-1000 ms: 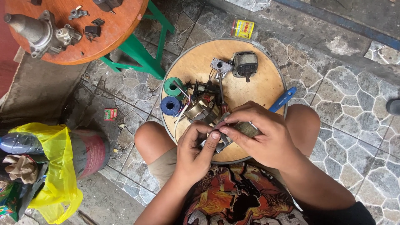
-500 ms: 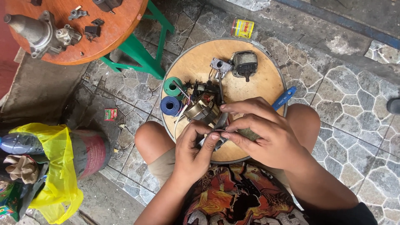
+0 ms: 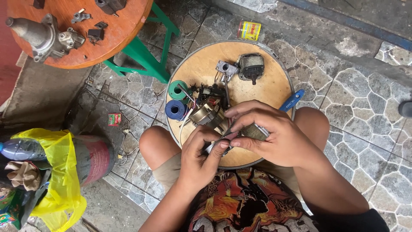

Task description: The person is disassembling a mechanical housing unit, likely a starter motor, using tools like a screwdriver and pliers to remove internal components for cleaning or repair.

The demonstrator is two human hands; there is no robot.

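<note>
1. A yellow plastic bag (image 3: 60,172) is lying on the floor at the far left, beside a dark cylinder with a red label (image 3: 92,157); both are sitting well apart from the work.
2. A round orange desk (image 3: 124,25) on green legs is carrying a grey metal housing (image 3: 40,36) and some small dark parts near its left edge.
3. A round wooden board (image 3: 266,86), serving as the work desk, is resting across the person's knees. A green spool (image 3: 177,90) and a blue spool (image 3: 175,109) are lying at its left edge.
4. A wound copper coil assembly (image 3: 206,114) with loose wires is sitting just right of the spools, near the middle of the board.
5. The left hand (image 3: 199,157) is curling at the near edge of the board, thumb and forefinger pinching a small shiny metal piece (image 3: 214,148).
6. The right hand (image 3: 274,137) is closing around a small greyish block-shaped part (image 3: 253,132), its fingertips meeting those of the left hand over the near edge.
7. A small motor (image 3: 251,66) and a grey bracket (image 3: 226,68) are lying toward the far edge; a blue-handled tool (image 3: 292,99) is lying at the right edge.
8. A yellow tin (image 3: 249,30) is standing on the stone floor beyond the board.
9. Progress, as judged: the device is lying in separate pieces, so stripping appears largely done; the two held pieces are being worked together, and their joining cannot be confirmed as finished.
</note>
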